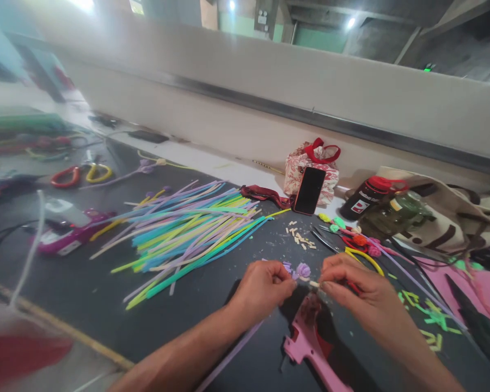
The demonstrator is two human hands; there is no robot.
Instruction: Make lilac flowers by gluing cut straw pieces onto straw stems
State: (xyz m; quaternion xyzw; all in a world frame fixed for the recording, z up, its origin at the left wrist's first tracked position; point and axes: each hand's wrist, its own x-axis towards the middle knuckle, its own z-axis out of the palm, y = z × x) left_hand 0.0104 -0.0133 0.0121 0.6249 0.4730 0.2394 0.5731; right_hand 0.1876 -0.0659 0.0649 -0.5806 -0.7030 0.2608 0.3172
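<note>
Cream stub (314, 283) lies crosswise, pinched by right hand (357, 283), pointing toward left hand (265, 284) pinching lilac stem (232, 355).

Flower (303, 270) is showing lilac, long stem (232, 354) is matching. Short stick (314, 283) is showing cream. Glue gun (308, 344) is showing pink with a dark nozzle end. Surface (85, 288) is reading dark grey-black. Strip bundle (188, 234) is mixing yellow, green, teal, blue, lilac, cream. Scissors (90, 160) are pairing one red-orange loop, one yellow. Phone (309, 190) is showing a black screen, reddish edge. Cloth bag (294, 175) is carrying red patterning on white, red handles. Bottle (361, 198) is combining black body, red lid, white lettering.
</note>
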